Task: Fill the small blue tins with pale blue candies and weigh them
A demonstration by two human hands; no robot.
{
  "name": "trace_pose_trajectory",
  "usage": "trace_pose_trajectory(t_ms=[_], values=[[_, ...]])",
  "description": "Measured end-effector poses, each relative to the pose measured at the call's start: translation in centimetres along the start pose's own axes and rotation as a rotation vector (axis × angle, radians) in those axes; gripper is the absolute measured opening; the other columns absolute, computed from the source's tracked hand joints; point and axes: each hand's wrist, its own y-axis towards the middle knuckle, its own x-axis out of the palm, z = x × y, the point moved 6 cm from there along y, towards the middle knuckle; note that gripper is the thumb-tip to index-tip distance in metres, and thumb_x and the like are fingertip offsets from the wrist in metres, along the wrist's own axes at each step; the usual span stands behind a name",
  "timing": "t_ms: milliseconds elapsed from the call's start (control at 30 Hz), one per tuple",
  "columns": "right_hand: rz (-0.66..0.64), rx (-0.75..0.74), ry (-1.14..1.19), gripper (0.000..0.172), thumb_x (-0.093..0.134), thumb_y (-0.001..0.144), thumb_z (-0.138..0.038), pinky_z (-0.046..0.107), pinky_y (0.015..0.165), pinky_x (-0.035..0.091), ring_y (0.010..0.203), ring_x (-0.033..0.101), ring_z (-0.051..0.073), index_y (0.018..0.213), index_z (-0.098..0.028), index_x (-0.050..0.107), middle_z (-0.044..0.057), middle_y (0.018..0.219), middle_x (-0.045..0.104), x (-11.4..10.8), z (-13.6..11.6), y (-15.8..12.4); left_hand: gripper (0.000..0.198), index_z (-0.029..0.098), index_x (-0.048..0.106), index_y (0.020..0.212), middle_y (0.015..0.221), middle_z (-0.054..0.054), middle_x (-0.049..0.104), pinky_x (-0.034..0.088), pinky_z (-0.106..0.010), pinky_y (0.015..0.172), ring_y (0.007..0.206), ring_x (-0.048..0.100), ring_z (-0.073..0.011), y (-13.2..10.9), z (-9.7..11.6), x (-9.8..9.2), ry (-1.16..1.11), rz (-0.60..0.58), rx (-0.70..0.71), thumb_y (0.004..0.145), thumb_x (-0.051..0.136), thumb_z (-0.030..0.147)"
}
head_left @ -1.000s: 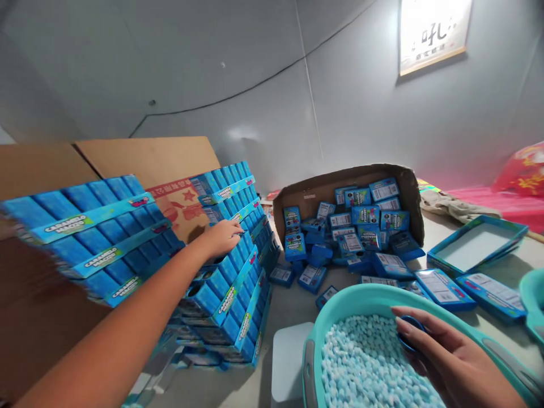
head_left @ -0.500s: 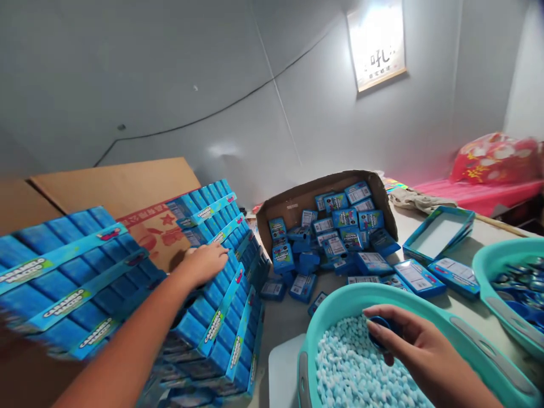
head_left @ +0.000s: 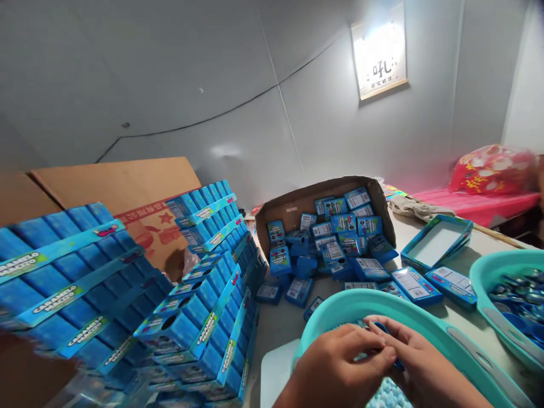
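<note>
Over the turquoise tub [head_left: 348, 300], my two hands are close together. In the fingers of my right hand [head_left: 419, 351] is a small dark blue round piece [head_left: 398, 362], mostly covered by the hands. The fingers of my left hand [head_left: 340, 360] are closed and meet the right fingertips at this piece; whether they grip it or something else is hidden. Pale blue and white pellets [head_left: 389, 394] show in the tub below. To the left stand stacked display trays of blue boxes [head_left: 212, 317] labelled "Caramelo Macizo".
A tipped cardboard carton [head_left: 293, 212] spills small blue boxes [head_left: 300, 290] onto the table. Right of it sit an open blue tray [head_left: 437, 241] and a second turquoise tub [head_left: 480, 272] of shiny blue pieces. More stacked trays [head_left: 63, 272] stand at far left, before a large carton [head_left: 119, 181].
My left hand has left the stacked blue boxes and moved right to meet my right hand over the tub. My right hand stays there with the blue piece.
</note>
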Motion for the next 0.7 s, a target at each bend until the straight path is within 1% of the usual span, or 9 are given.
trace_pose_trajectory(t_ms=[133, 233, 300, 367, 400, 433, 500, 600, 700], values=[[-0.06, 0.054, 0.042, 0.04, 0.093, 0.057, -0.039, 0.022, 0.06, 0.05, 0.065, 0.064, 0.015, 0.082, -0.017, 0.07, 0.001, 0.071, 0.068, 0.3, 0.6, 0.2, 0.008, 0.015, 0.065, 0.084, 0.093, -0.002, 0.074, 0.056, -0.021, 0.075, 0.08, 0.067, -0.0108, -0.6, -0.2, -0.1, 0.078, -0.03, 0.051, 0.089, 0.061, 0.011], [-0.083, 0.112, 0.071, 0.039, 0.094, 0.058, -0.035, 0.021, 0.058, 0.05, 0.064, 0.064, 0.014, 0.083, -0.017, 0.069, 0.001, 0.072, 0.069, 0.6, 1.4, 0.2, 0.017, 0.018, 0.055, 0.067, 0.078, 0.001, 0.068, 0.053, -0.026, 0.067, 0.07, 0.061, -0.0124, -0.7, 0.9, 0.9, 0.233, -0.063, 0.1, 0.082, 0.059, 0.011], [-0.059, 0.106, 0.099, 0.04, 0.094, 0.06, -0.037, 0.021, 0.056, 0.051, 0.064, 0.065, 0.014, 0.085, -0.018, 0.069, 0.001, 0.074, 0.07, 0.7, 1.4, 0.2, 0.018, 0.019, 0.054, 0.066, 0.072, 0.002, 0.065, 0.054, -0.029, 0.075, 0.069, 0.06, -0.0126, -0.6, 2.0, 1.1, 0.285, -0.066, 0.173, 0.083, 0.058, 0.012], [-0.006, 0.053, 0.127, 0.044, 0.095, 0.056, -0.039, 0.023, 0.057, 0.055, 0.065, 0.067, 0.016, 0.082, -0.018, 0.068, 0.002, 0.073, 0.07, 0.6, 0.7, 0.2, 0.013, 0.018, 0.059, 0.074, 0.077, 0.001, 0.067, 0.053, -0.029, 0.092, 0.075, 0.062, -0.0117, -0.4, 2.5, -0.3, 0.272, -0.07, 0.209, 0.086, 0.056, 0.013], [0.03, 0.014, 0.14, 0.046, 0.096, 0.052, -0.039, 0.024, 0.061, 0.057, 0.067, 0.068, 0.017, 0.08, -0.018, 0.067, 0.002, 0.073, 0.07, 0.5, 0.1, 0.1, 0.012, 0.018, 0.061, 0.079, 0.081, 0.0, 0.069, 0.05, -0.029, 0.1, 0.079, 0.063, -0.0114, -0.2, 2.2, -1.9, 0.27, -0.066, 0.196, 0.087, 0.054, 0.013], [0.068, -0.024, 0.149, 0.048, 0.098, 0.048, -0.039, 0.026, 0.065, 0.06, 0.07, 0.07, 0.018, 0.078, -0.019, 0.066, 0.002, 0.073, 0.07, 0.4, -0.5, 0.0, 0.012, 0.018, 0.062, 0.083, 0.086, -0.001, 0.071, 0.048, -0.029, 0.103, 0.081, 0.064, -0.0109, 0.1, 1.2, -4.1, 0.299, -0.078, 0.118, 0.088, 0.052, 0.012], [0.125, -0.089, 0.143, 0.05, 0.098, 0.047, -0.041, 0.029, 0.076, 0.062, 0.078, 0.072, 0.021, 0.077, -0.019, 0.065, 0.002, 0.074, 0.071, 0.2, -1.6, -0.4, 0.016, 0.021, 0.062, 0.083, 0.088, -0.001, 0.073, 0.046, -0.036, 0.105, 0.086, 0.066, -0.0139, 0.4, -2.4, -9.9, 0.461, -0.114, -0.084, 0.09, 0.05, 0.012], [0.102, -0.156, 0.048, 0.047, 0.094, 0.056, -0.048, 0.028, 0.081, 0.062, 0.083, 0.073, 0.021, 0.08, -0.02, 0.066, 0.004, 0.078, 0.072, 0.5, -2.8, -1.2, 0.021, 0.022, 0.068, 0.095, 0.097, -0.006, 0.075, 0.049, -0.041, 0.095, 0.095, 0.068, -0.024, -0.2, -10.1, -20.0, 0.73, -0.16, -0.448, 0.092, 0.051, 0.034], [0.045, -0.186, -0.062, 0.045, 0.091, 0.06, -0.051, 0.028, 0.078, 0.063, 0.079, 0.073, 0.02, 0.082, -0.019, 0.068, 0.006, 0.08, 0.074, 0.9, -3.0, -1.8, 0.032, 0.021, 0.072, 0.091, 0.09, -0.009, 0.076, 0.051, -0.038, 0.081, 0.087, 0.069, -0.0291, -2.1, -17.5, -26.3, 0.827, -0.321, -0.837, 0.084, 0.051, 0.044]])
